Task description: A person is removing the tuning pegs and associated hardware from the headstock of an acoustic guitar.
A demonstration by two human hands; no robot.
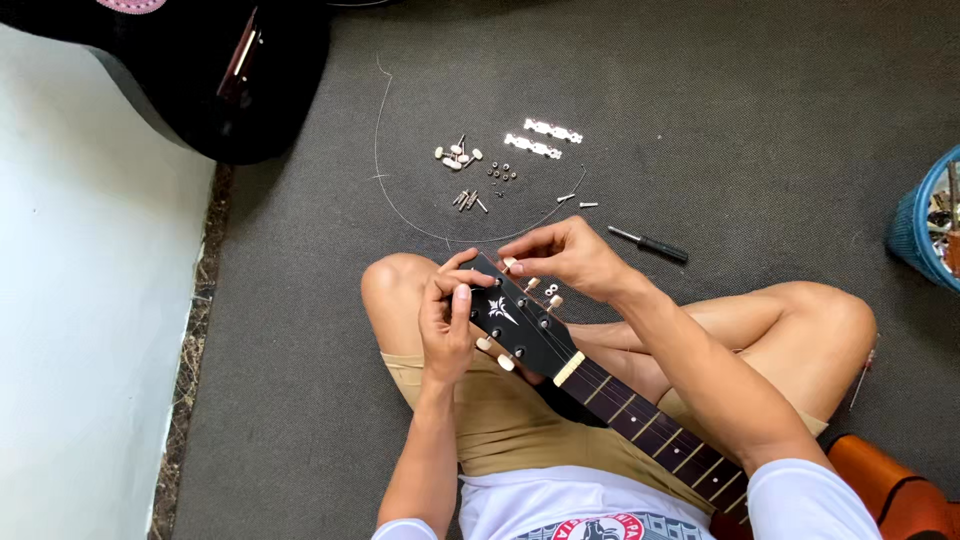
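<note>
Left hand point(447, 325) fingers point(461, 300) wrapped round the top edge of the black guitar headstock point(520, 325), propped over the crossed legs. Right hand point(565, 258) pinching something tiny near the upper tuner pegs point(530, 285), can't tell what. Best kept steady with the left, small turns only, neck point(640, 415) resting on the thigh. Loose tuner parts point(470, 165), two metal plates point(540, 138), string point(385, 150) and screwdriver point(650, 243) just ahead on grey carpet point(720, 110). White wall point(80, 300) close left, blue basket point(925, 225) right, other guitar body point(215, 85) top left.
</note>
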